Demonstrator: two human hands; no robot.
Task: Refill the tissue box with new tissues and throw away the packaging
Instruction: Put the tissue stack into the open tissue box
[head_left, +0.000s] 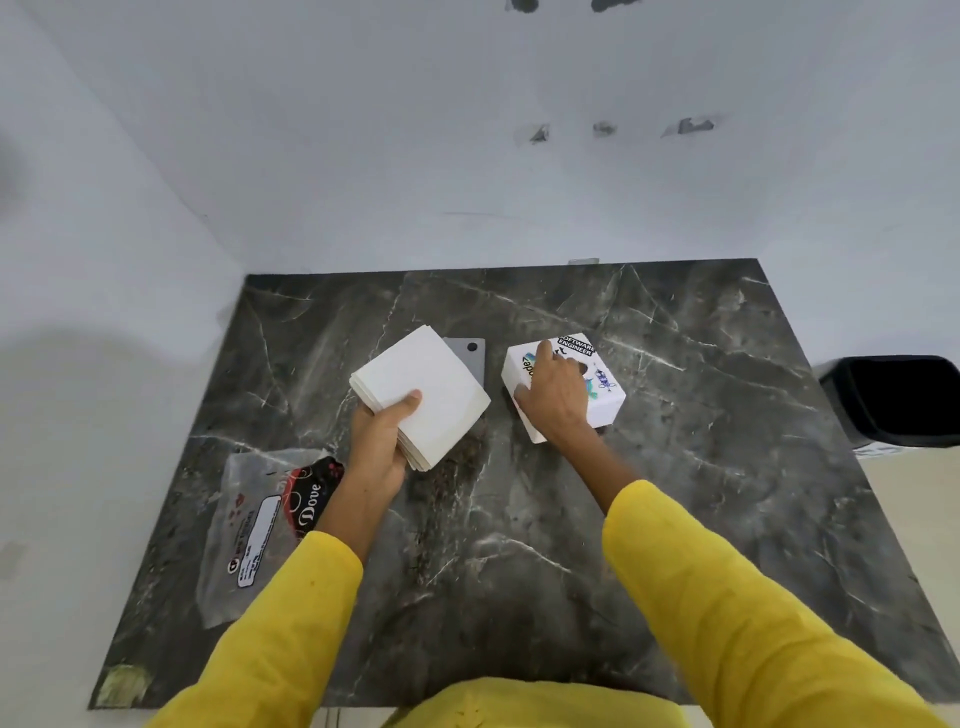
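Note:
My left hand (382, 441) holds a thick stack of white tissues (426, 387) above the middle of the dark marble table (675, 467), thumb on top. My right hand (553, 395) rests on the white tissue box (605, 402), a cube with stickers and a "SOFTWARE ENGINEER" label, gripping its top and near side. The box stands on the table to the right of the stack. The empty clear plastic tissue packaging (254, 525) with a red and black "Dove" print lies flat at the table's left.
A grey flat plate (470, 356) with a black dot lies on the table, partly hidden behind the tissue stack. A black bin (898, 400) stands on the floor off the table's right edge. White walls close the back and left.

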